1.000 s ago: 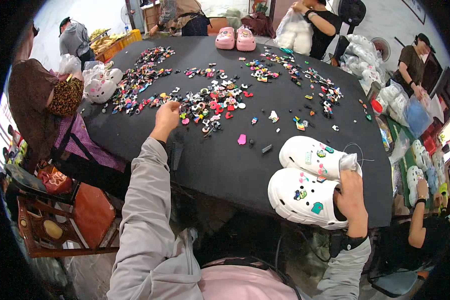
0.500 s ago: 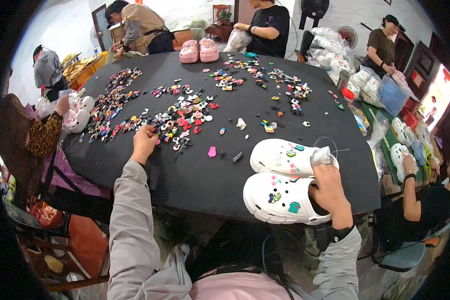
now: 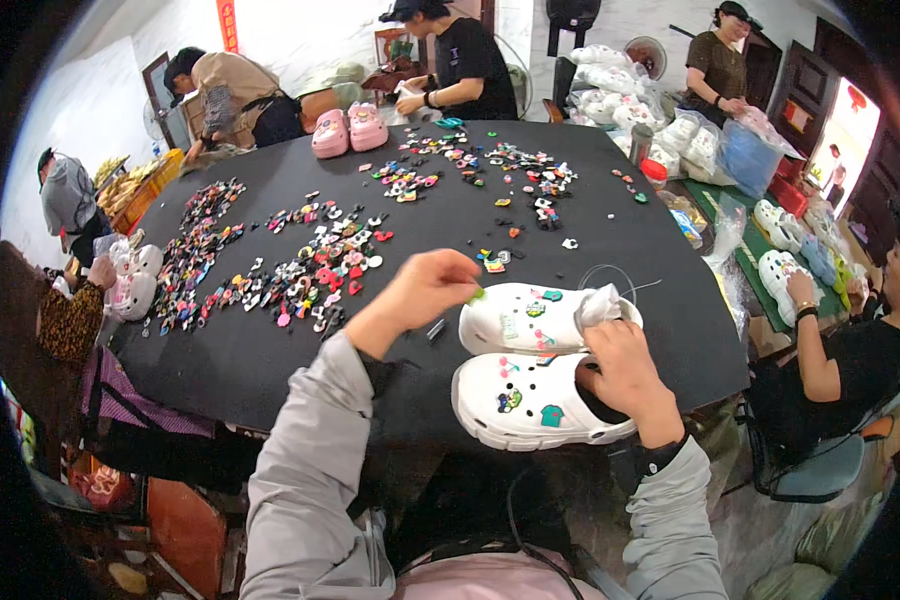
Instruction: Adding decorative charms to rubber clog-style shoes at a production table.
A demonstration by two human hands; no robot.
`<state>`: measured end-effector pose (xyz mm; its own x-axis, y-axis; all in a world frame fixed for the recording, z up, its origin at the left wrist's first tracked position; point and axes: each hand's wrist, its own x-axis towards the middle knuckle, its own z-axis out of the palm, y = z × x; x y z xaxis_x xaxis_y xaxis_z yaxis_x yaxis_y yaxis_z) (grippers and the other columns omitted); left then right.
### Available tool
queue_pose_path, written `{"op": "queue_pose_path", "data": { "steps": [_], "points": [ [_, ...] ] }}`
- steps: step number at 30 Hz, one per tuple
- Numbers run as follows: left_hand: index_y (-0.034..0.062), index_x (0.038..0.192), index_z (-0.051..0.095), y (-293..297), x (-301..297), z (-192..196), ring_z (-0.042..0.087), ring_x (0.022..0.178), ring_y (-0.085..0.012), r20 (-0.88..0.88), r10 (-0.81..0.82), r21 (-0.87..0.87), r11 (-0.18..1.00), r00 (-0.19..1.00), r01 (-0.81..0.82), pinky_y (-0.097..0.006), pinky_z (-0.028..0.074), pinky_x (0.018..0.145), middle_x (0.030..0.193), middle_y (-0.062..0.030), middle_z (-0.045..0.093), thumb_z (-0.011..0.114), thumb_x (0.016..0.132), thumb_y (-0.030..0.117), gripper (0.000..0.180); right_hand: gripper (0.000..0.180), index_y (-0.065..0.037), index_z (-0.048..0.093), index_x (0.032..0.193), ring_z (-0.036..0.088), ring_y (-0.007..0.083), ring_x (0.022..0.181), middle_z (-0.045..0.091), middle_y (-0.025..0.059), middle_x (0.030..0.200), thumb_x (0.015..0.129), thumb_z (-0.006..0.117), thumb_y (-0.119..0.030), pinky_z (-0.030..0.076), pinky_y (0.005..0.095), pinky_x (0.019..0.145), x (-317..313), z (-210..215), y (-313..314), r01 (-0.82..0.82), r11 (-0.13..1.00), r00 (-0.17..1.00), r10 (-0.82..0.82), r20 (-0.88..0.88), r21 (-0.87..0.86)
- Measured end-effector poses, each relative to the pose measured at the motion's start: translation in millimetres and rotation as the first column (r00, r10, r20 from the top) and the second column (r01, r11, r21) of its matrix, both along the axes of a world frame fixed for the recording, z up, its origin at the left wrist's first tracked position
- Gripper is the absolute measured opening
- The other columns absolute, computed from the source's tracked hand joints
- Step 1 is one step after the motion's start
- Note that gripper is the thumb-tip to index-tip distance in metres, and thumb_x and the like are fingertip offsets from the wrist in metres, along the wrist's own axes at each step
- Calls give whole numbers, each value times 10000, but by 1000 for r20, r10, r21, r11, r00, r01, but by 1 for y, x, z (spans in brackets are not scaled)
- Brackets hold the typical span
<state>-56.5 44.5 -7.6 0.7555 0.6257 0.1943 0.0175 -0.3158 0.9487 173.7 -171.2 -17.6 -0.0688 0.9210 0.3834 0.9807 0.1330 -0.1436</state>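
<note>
- Grey sleeves rising from the lower edge, both hands over the near rim of the black counter [image 3: 270, 370].
- Right hand [image 3: 625, 375] resting on the heel end of the near white clog [image 3: 530, 400], grip closed on the heel strap, thumb side toward the shoe's opening; a scrap of white wrapping [image 3: 600, 303] showing just above the knuckles.
- Near white clog lying on its side at the counter's edge, toe pointing left, a few coloured charms already on its upper.
- Second white clog [image 3: 535, 318] just behind it, touching or nearly so, also toe left, with charms on top.
- Left hand [image 3: 425, 290] held just left of the second clog's toe, grip pinched on a small green charm [image 3: 477, 295] between fingertips.
- Small dark piece [image 3: 436, 328] lying loose on the counter below that hand.
- Further out, big scatter of mixed charms [image 3: 310, 275] spread across the left middle of the counter.
- More charm clusters [image 3: 530, 180] toward the far side.
- Pink clog pair [image 3: 348, 130] at the far rim.
- Other people standing and seated round the counter, bagged white clogs [image 3: 610, 95] stacked behind.
</note>
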Motion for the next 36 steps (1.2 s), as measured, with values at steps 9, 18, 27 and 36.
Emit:
{"op": "queue_pose_path", "data": {
  "steps": [9, 18, 27, 36],
  "points": [
    [-26, 1041, 619, -14, 54, 8, 621, 780, -115, -303, -10, 328, 938, 953, 114, -264, 502, 715, 868, -69, 668, 664, 798, 24, 251, 363, -55, 593, 954, 571, 307, 971, 614, 128, 952, 722, 755, -282, 387, 433, 885, 0, 0, -1, -13, 1000, 999, 13, -33, 10],
    [-15, 1138, 593, -32, 44, 12, 687, 796, -202, -180, 22, 472, 879, 983, 67, -302, 527, 740, 873, -127, 709, 653, 792, 26, 353, 338, -75, 609, 946, 579, 277, 961, 626, 105, 936, 736, 745, -302, 369, 423, 892, 4, 5, -3, -14, 1000, 995, 16, -102, 19],
    [4, 1140, 572, -23, 49, 9, 693, 747, -237, -143, 82, 637, 770, 986, 28, -313, 541, 703, 828, -133, 694, 669, 765, 3, 387, 318, -84, 592, 903, 587, 279, 953, 635, 92, 924, 746, 734, -322, 362, 435, 894, 5, -2, -1, -26, 999, 997, 29, -77, 37],
    [8, 1119, 553, -19, 61, 17, 681, 711, -254, -232, -10, 601, 785, 973, 151, -333, 535, 683, 782, -128, 677, 657, 756, -13, 378, 348, -63, 579, 922, 569, 283, 933, 595, 87, 895, 698, 752, -266, 379, 408, 847, 4, 0, -1, -38, 997, 994, 44, -98, 61]
  ]
}}
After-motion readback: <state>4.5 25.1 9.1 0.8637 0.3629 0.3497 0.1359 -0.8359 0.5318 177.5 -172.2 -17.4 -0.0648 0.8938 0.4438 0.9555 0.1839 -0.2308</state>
